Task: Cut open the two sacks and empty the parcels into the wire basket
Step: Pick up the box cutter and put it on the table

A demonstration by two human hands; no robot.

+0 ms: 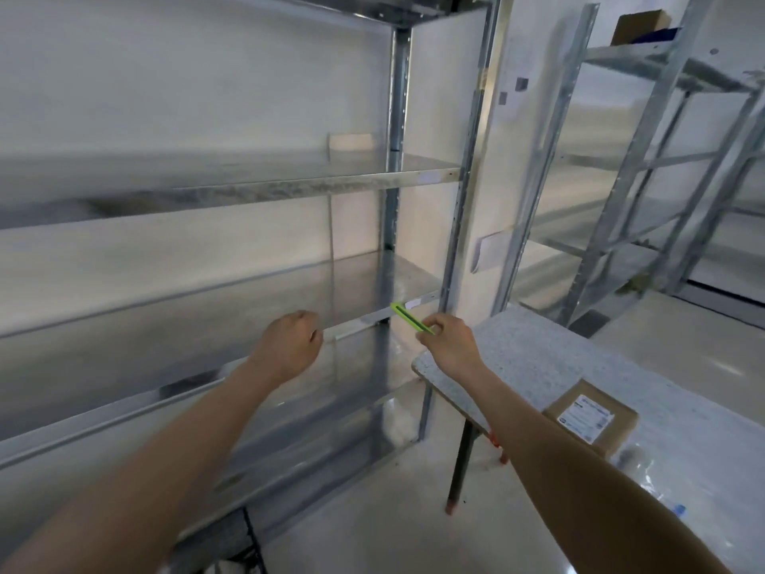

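Note:
My right hand (449, 345) pinches a thin green cutter (407, 318) that points up and left toward the edge of a metal shelf. Beside it my left hand (292, 345) hangs in the air with its fingers curled and nothing in it. A corner of the black wire basket (252, 544) shows at the bottom edge, with something white inside. No sack is in view. A brown cardboard parcel (592, 418) with a white label lies on the speckled table (538, 358) at the right.
A tall galvanised shelving unit (289, 188) with bare shelves fills the left and centre, blurred. A second rack (662, 159) stands at the back right with a cardboard box (639, 24) on top. Clear plastic (670, 482) lies on the table near me.

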